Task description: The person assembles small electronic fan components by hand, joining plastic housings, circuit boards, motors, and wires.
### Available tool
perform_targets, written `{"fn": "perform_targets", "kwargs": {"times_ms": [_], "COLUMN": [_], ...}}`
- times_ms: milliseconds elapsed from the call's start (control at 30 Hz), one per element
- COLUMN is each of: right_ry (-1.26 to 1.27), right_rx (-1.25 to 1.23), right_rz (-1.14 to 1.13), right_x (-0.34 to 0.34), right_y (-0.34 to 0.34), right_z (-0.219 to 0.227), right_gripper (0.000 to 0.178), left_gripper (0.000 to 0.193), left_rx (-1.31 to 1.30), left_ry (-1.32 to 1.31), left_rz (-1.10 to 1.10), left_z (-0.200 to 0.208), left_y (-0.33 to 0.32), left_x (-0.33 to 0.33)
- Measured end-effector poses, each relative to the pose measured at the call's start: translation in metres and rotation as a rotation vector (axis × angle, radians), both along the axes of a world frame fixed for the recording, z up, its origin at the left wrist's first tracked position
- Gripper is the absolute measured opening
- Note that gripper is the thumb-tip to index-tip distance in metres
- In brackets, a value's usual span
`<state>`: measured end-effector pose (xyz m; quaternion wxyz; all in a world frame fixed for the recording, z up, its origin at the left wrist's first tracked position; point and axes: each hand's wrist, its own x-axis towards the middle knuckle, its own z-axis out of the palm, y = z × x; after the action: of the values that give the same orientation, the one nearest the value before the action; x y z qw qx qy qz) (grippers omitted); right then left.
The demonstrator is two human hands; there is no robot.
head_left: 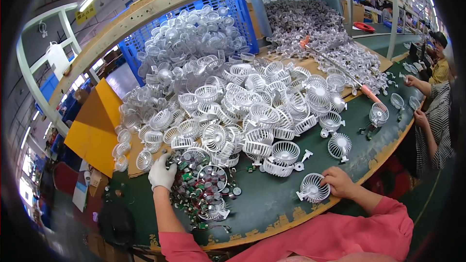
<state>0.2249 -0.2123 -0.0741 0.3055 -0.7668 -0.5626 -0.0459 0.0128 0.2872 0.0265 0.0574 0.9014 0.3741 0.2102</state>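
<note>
My left hand (162,172), in a white glove, reaches to the left edge of a heap of small motors (196,191) with green circuit boards and thin wires. Its thumb stands apart from its fingers, and I see nothing held between them. At the table's front edge, my bare right hand (338,183) is closed on the rim of a white fan cage (314,188), a round slatted guard with a small stem at its lower left. Two more white cages (213,208) lie among the motors.
A big pile of white fan cages (262,114) covers the table's middle, backed by a blue crate (247,22). Small white parts (340,51) spill from a grey bin behind. A long rod with an orange handle (371,93) lies right. A co-worker's hands (420,116) work at far right.
</note>
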Motion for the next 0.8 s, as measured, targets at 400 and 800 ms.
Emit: {"fn": "perform_targets", "kwargs": {"times_ms": [400, 800], "right_ry": [0.008, -0.004], "right_rx": [0.007, 0.014], "right_rz": [-0.017, -0.011], "right_x": [0.000, -0.002], "right_y": [0.001, 0.004], "right_z": [0.001, 0.002], "right_gripper": [0.018, 0.020], "left_gripper": [0.028, 0.011], "left_rx": [-0.236, -1.117], "left_ry": [-0.610, -1.369], "left_rz": [-0.112, -0.115], "left_z": [-0.002, 0.023], "left_y": [0.020, 0.043], "left_x": [0.001, -0.011]}}
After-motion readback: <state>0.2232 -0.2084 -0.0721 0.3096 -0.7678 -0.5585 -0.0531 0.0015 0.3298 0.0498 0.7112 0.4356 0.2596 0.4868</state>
